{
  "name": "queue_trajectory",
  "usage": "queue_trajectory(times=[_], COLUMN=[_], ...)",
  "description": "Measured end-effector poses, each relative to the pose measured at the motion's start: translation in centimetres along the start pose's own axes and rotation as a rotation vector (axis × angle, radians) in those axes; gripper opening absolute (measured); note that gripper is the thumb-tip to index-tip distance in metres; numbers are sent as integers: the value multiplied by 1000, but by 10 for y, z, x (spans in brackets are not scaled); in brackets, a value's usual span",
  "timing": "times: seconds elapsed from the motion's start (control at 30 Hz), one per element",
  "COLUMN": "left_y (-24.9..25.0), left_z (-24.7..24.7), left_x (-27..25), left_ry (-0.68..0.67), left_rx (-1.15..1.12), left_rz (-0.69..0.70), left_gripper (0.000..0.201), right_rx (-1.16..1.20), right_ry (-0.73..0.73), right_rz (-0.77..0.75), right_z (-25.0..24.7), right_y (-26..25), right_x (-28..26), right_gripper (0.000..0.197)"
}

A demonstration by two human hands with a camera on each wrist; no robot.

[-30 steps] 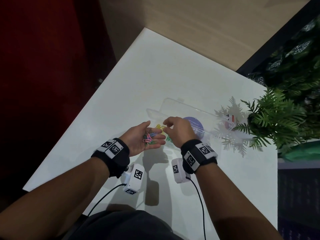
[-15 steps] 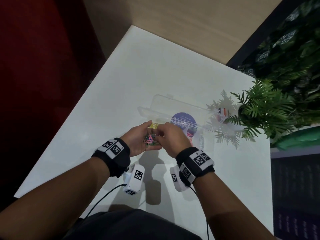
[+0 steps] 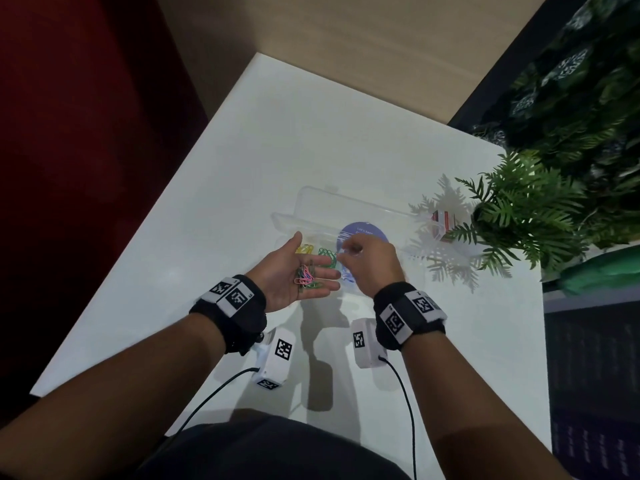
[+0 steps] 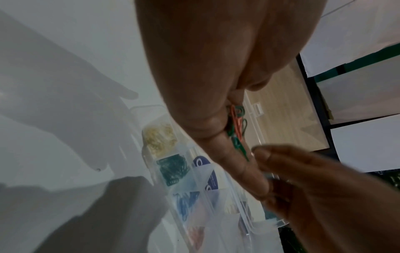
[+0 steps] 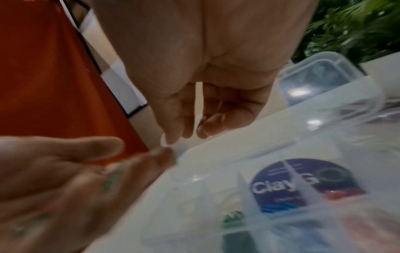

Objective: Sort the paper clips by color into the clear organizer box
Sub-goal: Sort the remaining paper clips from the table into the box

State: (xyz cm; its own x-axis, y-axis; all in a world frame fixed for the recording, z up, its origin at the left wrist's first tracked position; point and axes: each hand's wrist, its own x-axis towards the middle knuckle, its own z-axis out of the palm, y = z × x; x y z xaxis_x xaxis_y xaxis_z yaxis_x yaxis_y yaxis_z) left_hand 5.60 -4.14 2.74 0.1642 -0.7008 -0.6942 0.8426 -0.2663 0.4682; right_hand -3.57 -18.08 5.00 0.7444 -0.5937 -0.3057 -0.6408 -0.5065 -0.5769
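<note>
My left hand [image 3: 277, 277] is held palm up and flat just in front of the clear organizer box [image 3: 311, 206]. A small heap of mixed paper clips [image 3: 305, 278], pink, green and blue, lies on its fingers. The left wrist view shows those clips [image 4: 237, 126] edge-on. My right hand [image 3: 363, 259] hovers over the box with curled fingers, thumb and forefinger tips close together. Whether a clip sits between them I cannot tell. Yellow clips [image 3: 304, 249], green clips [image 3: 327, 254] and blue clips [image 3: 346, 275] lie in separate compartments.
The box lid lies open behind the box on the white table [image 3: 311, 133]. A round purple sticker [image 3: 362, 232] shows through the box. A fern plant [image 3: 519, 216] and a small clear container [image 3: 440, 220] stand to the right. The table's left edge drops to a dark red floor.
Half a second ago my right hand's fingers were in the left palm among the clips. It has since lifted away to the right, over the box. The left hand stays palm up.
</note>
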Motion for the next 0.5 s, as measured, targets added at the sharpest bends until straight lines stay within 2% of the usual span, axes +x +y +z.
queue_trajectory(times=[0.07,0.13,0.23,0.37,0.5], left_y=[-2,-3,-4,-2,-1], left_z=[0,1,3,2,2], left_x=[0,1,0,-3,-6], left_ry=[-45,-68,-77,-69,-65], left_rx=[33,50,65,80,77], left_rz=[2,10,15,13,-4], left_gripper=[81,83,86,87,91], right_rx=[-15,-63,-62,80,215], right_ry=[-74,-148,-156,-190,-79], right_rz=[-123,-166,-116,-59,-45], right_z=[3,8,12,11,-3], right_y=[-16,-26,-29,-27,-28], right_x=[-7,-12,-13,-13,-16], right_gripper=[17,16,11,10,10])
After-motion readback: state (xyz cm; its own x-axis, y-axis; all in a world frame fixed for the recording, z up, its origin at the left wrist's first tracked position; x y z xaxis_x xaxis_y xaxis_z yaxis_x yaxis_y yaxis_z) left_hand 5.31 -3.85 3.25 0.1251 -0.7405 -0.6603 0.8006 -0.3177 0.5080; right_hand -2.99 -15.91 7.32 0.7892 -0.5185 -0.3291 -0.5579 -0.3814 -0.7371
